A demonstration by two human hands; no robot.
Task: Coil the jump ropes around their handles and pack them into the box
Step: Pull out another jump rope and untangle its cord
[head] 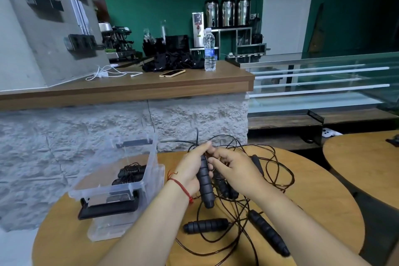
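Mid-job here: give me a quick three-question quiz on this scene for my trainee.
1. True or false: the clear box already holds coiled ropes.
2. Which hand is wrapped round the middle of the black handle? A) left B) right
3. Fill in: the box stands to the ____ of both hands.
Key: 1 true; 2 A, the left hand; 3 left.

Black ribbed handles point(206, 185), thin black ropes point(278, 170), clear box point(121, 181), tan wood-grain table point(313, 196).
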